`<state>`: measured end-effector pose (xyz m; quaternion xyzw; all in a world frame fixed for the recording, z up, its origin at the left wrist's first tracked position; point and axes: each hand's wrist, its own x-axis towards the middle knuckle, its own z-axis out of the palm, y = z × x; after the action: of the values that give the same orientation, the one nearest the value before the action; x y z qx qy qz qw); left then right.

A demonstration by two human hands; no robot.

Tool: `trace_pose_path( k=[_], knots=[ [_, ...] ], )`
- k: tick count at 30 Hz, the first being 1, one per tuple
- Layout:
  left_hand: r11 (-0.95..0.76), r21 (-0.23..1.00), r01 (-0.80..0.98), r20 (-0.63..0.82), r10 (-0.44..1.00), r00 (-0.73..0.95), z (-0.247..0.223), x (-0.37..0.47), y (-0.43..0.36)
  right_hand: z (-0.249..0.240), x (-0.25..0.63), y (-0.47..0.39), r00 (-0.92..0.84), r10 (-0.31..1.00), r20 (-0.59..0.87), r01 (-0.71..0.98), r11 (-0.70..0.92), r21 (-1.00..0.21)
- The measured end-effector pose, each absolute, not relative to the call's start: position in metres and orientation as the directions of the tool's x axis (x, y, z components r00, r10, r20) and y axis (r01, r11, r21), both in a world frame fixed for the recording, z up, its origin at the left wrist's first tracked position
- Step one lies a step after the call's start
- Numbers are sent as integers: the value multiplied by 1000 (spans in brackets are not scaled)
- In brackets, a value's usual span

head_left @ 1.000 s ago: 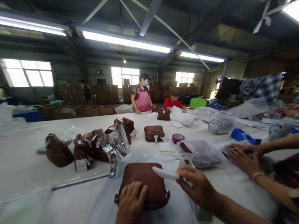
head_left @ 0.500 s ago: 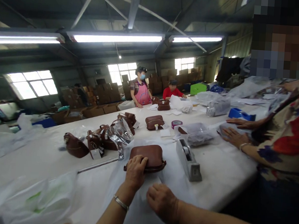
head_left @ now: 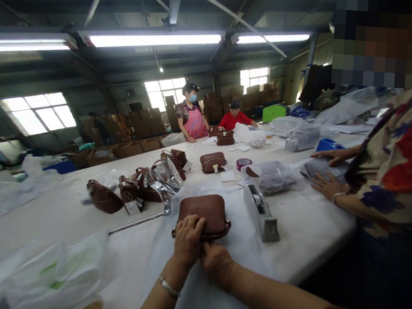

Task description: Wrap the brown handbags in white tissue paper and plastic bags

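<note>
A brown bag (head_left: 207,211) rests on white sheet material (head_left: 196,292) spread over the table in front of me. My left hand (head_left: 188,237) grips its near left side, fingers bent over the top face. Close against the bag's near edge is my right hand (head_left: 216,264), its fingers closed at the underside; what they pinch is hidden. Right of the bag stands a grey tape dispenser (head_left: 261,212). More brown bags (head_left: 104,198) lie to the left, some beside crinkled silvery wrap (head_left: 165,180).
Another brown bag (head_left: 213,162) and a purple tape roll (head_left: 243,163) lie farther back. A person's hands (head_left: 329,182) press a grey packet at the right. Plastic bags (head_left: 56,276) cover the near left. Two people are across the white table (head_left: 84,186).
My right hand has moved up and left to the bag's near edge. The bag's near side appears slightly raised, showing more of its top face. The view has shifted a little.
</note>
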<state>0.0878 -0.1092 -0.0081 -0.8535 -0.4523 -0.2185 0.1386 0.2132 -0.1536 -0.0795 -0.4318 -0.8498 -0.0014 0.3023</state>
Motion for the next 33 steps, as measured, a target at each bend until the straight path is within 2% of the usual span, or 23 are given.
trace_pose_path(
  k=[4,8,12,14,16,18,20,22,24,26,29,33],
  knots=[
    [-546,-70,835,546,680,490,-35,86,-120,-70,232,-185,-452,743,494,748,617,-244],
    [-529,-68,846,564,679,470,-50,86,-129,-46,266,-212,-373,778,506,704,592,-391],
    [-619,31,785,481,698,531,-32,75,-137,-36,305,-211,-163,849,503,679,467,-567],
    [-701,89,708,440,665,603,-18,57,-139,-44,325,-206,-81,871,484,700,396,-595],
    [-702,151,696,449,676,584,-8,31,-138,-58,342,-202,-8,881,473,737,325,-593],
    [-552,217,805,491,775,399,-9,1,-134,-75,353,-198,37,888,457,766,269,-584],
    [-263,261,929,474,873,114,-18,-25,-130,-89,358,-193,48,903,427,777,234,-584],
    [29,248,968,366,923,-121,-31,-42,-129,-100,356,-183,49,916,398,779,214,-590],
    [202,191,961,214,946,-242,-42,-47,-133,-107,350,-168,67,921,384,777,193,-599],
    [262,119,958,132,952,-276,-46,-44,-140,-109,341,-148,93,922,375,773,171,-611],
    [277,26,960,155,948,-278,-48,-34,-151,-104,328,-118,105,928,359,767,154,-623],
    [251,13,968,172,953,-250,-51,-30,-161,-86,312,-87,61,936,346,735,192,-650]
  ],
)
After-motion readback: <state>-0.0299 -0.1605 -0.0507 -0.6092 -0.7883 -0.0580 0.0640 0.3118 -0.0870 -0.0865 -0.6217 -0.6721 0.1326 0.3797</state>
